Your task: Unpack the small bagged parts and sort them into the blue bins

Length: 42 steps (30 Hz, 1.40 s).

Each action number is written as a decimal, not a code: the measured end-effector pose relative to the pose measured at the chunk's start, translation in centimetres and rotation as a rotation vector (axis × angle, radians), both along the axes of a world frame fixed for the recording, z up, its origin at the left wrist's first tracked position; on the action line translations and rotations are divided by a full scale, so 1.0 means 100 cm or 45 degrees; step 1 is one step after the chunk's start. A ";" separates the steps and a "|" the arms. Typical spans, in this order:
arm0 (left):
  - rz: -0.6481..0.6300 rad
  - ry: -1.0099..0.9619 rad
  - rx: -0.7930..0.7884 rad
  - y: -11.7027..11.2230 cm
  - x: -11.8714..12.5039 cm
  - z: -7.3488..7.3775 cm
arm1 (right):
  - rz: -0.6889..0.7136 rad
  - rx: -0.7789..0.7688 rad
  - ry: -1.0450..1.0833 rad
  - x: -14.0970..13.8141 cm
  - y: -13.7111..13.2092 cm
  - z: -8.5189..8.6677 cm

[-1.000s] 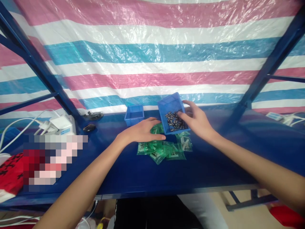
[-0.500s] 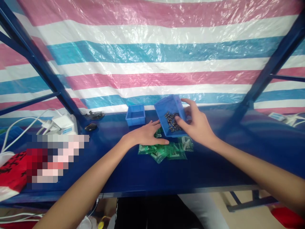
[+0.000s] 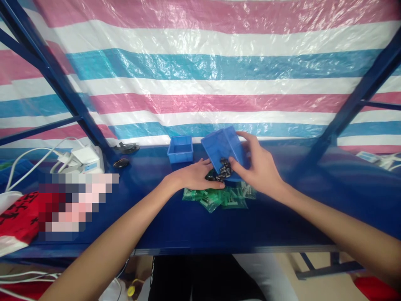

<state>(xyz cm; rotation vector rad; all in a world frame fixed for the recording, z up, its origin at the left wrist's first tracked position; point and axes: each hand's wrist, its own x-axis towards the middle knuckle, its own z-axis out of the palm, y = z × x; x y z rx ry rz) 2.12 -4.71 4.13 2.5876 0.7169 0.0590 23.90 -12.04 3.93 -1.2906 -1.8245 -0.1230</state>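
Observation:
My right hand (image 3: pixel 258 167) grips a small blue plastic bin (image 3: pixel 222 145) and holds it tipped steeply toward my left hand. Several small dark parts (image 3: pixel 222 171) slide out of its lower corner. My left hand (image 3: pixel 196 175) is cupped palm-up just under that corner, and some of the dark parts lie in it. Beneath both hands a heap of small green plastic bags (image 3: pixel 219 197) lies on the blue shelf (image 3: pixel 175 221).
A second small blue bin (image 3: pixel 180 149) stands upright behind my left hand. A white power strip with cables (image 3: pixel 83 159) and two dark objects (image 3: pixel 121 163) lie at the left. Blue shelf posts (image 3: pixel 59 83) rise on both sides before a striped tarp.
My right hand has tilted the blue bin further over, and the dark parts have slid to its lower corner and into my left hand, which turned up from resting on the green bags.

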 end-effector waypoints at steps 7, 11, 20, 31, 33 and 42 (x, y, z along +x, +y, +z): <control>0.027 -0.020 0.003 0.000 -0.002 -0.001 | 0.043 0.130 -0.161 0.004 0.001 -0.002; 0.011 -0.054 -0.009 0.002 -0.002 -0.004 | 0.080 0.153 -0.235 0.008 0.003 -0.003; 0.007 -0.027 -0.007 0.005 -0.002 -0.006 | 0.119 0.142 -0.394 0.017 0.006 -0.002; 0.027 -0.092 0.043 0.003 -0.003 0.001 | 0.153 0.145 -0.457 0.031 0.011 0.006; 0.026 -0.140 0.080 0.005 -0.004 0.001 | 0.134 0.161 -0.436 0.034 0.013 0.005; 0.304 -0.506 0.683 0.003 0.002 0.002 | -0.033 0.210 0.253 0.023 0.016 0.001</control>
